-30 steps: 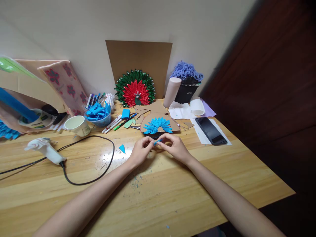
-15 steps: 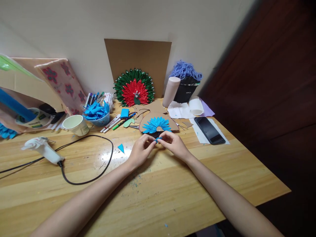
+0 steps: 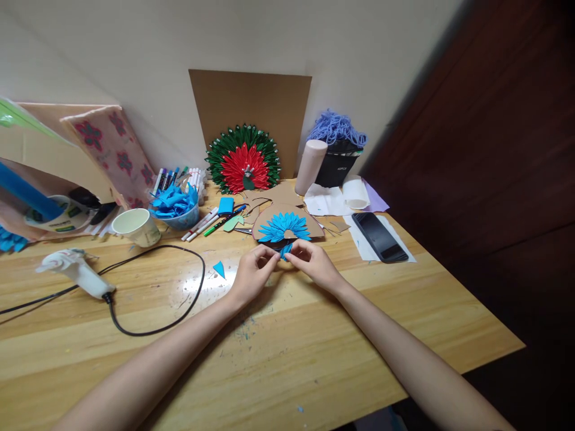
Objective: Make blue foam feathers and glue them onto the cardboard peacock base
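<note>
Between my fingertips is a small blue crepe paper piece (image 3: 284, 251). My left hand (image 3: 254, 269) pinches its left side and my right hand (image 3: 314, 261) its right side. Just beyond them lies a rounded cardboard piece (image 3: 265, 216) bearing a half ring of blue paper petals (image 3: 286, 225). Something dark under its front edge is partly hidden by my fingers. One loose blue petal (image 3: 219, 269) rests on the table left of my left hand.
A white glue gun (image 3: 76, 272) with a looping black cord lies left. A paper cup (image 3: 136, 227), a bowl of blue pieces (image 3: 177, 216) and markers (image 3: 209, 224) stand behind. A red and green petal fan (image 3: 245, 164) leans at the back. A phone (image 3: 378, 237) lies right.
The blue paper piece between my fingertips has turned and now shows more of its surface. My hands stay in nearly the same place.
</note>
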`<action>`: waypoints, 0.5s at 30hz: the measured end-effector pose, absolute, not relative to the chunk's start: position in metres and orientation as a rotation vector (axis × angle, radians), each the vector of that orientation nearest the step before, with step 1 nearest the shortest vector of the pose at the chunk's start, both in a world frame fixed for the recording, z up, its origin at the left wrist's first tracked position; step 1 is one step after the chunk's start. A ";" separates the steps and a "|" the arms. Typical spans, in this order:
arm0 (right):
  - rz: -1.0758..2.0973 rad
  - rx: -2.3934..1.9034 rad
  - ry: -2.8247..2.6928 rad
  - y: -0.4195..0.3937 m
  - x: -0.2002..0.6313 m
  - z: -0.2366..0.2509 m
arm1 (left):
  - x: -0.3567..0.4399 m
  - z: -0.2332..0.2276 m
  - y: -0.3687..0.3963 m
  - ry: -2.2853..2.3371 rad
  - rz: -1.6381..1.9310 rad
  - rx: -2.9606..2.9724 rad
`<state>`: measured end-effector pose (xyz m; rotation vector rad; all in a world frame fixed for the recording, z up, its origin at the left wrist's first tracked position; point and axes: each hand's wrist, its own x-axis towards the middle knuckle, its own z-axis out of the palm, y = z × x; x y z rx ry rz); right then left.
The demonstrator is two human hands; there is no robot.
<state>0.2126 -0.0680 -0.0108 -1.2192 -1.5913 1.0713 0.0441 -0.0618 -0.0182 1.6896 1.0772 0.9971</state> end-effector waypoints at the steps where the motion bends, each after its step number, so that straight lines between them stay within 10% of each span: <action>1: 1.071 -1.217 -1.584 -0.068 0.213 -0.011 | 0.044 -0.018 -0.062 1.085 1.007 1.665; 15: 1.174 -1.219 -1.457 -0.063 0.213 -0.018 | 0.045 -0.015 -0.060 1.091 0.994 1.506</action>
